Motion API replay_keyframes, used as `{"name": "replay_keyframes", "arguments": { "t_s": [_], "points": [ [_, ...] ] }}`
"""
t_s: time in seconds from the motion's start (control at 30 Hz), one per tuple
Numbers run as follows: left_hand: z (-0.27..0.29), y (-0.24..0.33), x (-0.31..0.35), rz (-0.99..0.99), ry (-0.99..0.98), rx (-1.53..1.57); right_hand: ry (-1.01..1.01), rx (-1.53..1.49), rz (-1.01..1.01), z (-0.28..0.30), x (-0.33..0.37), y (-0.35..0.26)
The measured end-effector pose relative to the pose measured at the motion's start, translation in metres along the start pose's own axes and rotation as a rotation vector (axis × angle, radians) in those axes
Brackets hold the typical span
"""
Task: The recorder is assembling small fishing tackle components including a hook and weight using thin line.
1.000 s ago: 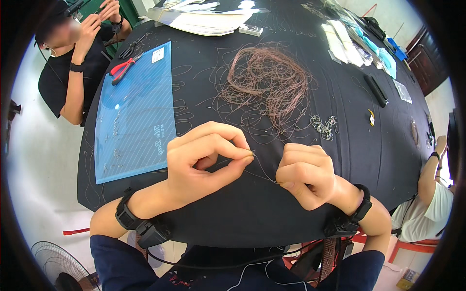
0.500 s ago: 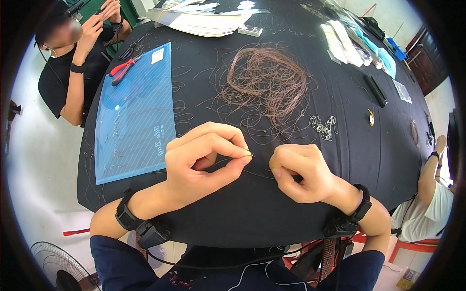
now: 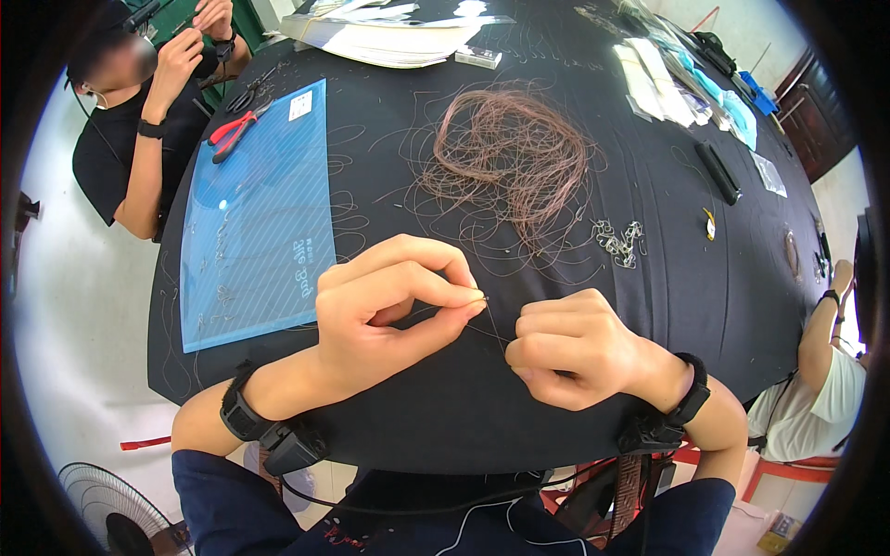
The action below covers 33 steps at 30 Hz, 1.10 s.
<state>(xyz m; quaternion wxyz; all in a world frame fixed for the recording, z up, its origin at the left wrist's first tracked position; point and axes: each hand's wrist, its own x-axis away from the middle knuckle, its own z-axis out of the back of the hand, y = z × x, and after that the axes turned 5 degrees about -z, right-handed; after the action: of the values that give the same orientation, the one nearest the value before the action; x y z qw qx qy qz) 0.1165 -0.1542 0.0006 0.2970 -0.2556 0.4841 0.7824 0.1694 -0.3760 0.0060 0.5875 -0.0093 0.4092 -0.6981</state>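
Over the near part of the black-covered table, my left hand [image 3: 394, 301] pinches a tiny dark piece [image 3: 486, 298] between thumb and index finger; it is too small to name. A thin line [image 3: 496, 326] runs from this pinch down to my right hand [image 3: 579, 347], whose fingers are curled closed on it. Beyond both hands lies a loose tangle of brown thin line [image 3: 519, 157]. Small bent metal pieces [image 3: 619, 245] lie in a heap past my right hand. To the left, a blue plastic file bag [image 3: 255, 222] bears several small wire-like bits.
Red-handled pliers [image 3: 234, 134] and dark scissors [image 3: 250, 91] lie at the bag's far end. White strips [image 3: 389, 42] are stacked at the back, beside a small box [image 3: 478, 57]. A black case [image 3: 718, 173] rests at right. Other people sit left and right; a fan [image 3: 116, 510] stands lower left.
My right hand has moved down and slightly left and turned its knuckles upward, and the line now slants down toward it. My left hand keeps its pinch almost in place.
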Motion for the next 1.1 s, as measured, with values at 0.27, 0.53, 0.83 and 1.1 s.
{"name": "replay_keyframes", "arguments": {
  "t_s": [0.27, 0.53, 0.83, 1.1],
  "points": [
    [-0.002, 0.002, -0.003, 0.015, -0.008, 0.001, 0.074, 0.003, 0.084, 0.001, 0.000, -0.001],
    [-0.004, 0.000, -0.003, 0.013, -0.054, 0.001, 0.244, 0.027, 0.113, 0.003, 0.004, 0.000],
    [-0.005, 0.001, -0.004, -0.089, -0.258, 0.193, 0.308, 0.121, -0.218, 0.003, 0.000, 0.002],
    [-0.004, 0.001, -0.004, -0.098, -0.163, 0.241, 0.083, 0.055, -0.243, -0.010, 0.004, 0.012]
  ]
}}
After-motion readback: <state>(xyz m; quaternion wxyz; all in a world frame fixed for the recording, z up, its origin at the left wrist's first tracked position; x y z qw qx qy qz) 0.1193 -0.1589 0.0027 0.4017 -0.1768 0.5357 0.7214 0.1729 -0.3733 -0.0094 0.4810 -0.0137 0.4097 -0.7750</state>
